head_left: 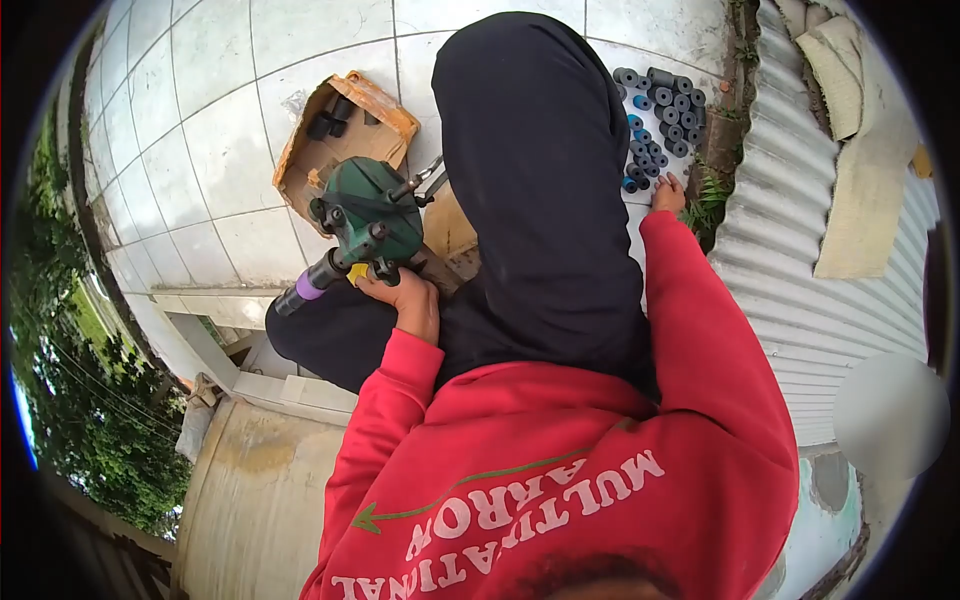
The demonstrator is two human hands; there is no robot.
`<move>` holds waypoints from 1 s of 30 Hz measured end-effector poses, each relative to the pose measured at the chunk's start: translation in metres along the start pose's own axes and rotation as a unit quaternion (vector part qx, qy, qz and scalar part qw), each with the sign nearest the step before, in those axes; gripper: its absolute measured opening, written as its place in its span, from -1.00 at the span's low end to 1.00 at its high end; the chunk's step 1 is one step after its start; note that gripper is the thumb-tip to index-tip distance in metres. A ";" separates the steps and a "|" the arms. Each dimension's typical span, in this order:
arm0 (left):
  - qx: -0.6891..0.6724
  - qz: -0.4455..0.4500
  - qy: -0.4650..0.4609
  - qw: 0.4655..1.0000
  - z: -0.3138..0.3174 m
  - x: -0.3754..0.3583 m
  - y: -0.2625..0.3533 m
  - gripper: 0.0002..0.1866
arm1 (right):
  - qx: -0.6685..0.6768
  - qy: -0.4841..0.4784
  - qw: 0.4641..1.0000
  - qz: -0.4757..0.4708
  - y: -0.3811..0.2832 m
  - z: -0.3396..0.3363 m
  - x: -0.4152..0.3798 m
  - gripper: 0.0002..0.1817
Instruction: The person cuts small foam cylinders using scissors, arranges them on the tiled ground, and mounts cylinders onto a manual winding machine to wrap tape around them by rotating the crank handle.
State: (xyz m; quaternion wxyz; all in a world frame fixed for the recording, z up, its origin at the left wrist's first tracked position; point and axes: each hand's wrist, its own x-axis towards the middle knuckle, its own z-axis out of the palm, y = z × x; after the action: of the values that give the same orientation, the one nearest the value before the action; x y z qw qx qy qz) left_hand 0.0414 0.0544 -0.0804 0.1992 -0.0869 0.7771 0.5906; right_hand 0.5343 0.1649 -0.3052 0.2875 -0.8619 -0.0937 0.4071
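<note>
A dark green machine (372,215), which looks like a bench drill press, stands in front of me with a black cylinder and purple band at its near end. My left hand (405,297) is at its near side, partly under it; the fingertips are hidden behind the machine. A small yellow patch (357,273) shows beside them. To the right, my right hand (668,195) reaches to the near edge of a group of black cylinders with centre holes (672,118). Its fingers are stretched out and slightly apart, close to the nearest cylinders. Some cylinders show blue faces.
A worn cardboard box (400,125) with several black pieces inside sits behind the machine. My raised knee (530,110) stands between the machine and the cylinders. Corrugated sheeting (790,210) runs along the right, beyond some green weeds (708,205). The floor (215,60) is tiled.
</note>
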 end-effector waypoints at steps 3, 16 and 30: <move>-0.009 0.004 0.008 1.000 -0.003 0.003 -0.001 -0.53 | -0.099 0.017 0.989 -0.109 -0.009 0.012 0.008 -0.44; 0.006 0.032 -0.021 0.999 0.002 -0.004 0.006 -0.52 | 0.017 -0.075 0.996 0.044 -0.029 -0.005 0.015 -0.50; -0.054 0.032 -0.069 0.996 -0.009 0.005 -0.002 -0.56 | 0.090 -0.136 0.974 0.158 -0.047 -0.011 0.005 -0.49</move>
State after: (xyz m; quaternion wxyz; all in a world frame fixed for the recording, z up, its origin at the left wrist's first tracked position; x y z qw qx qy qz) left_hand 0.0359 0.0454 -0.0823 0.2280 -0.0320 0.7309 0.6425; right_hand 0.5495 0.2003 -0.2760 0.2800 -0.7731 0.0423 0.5675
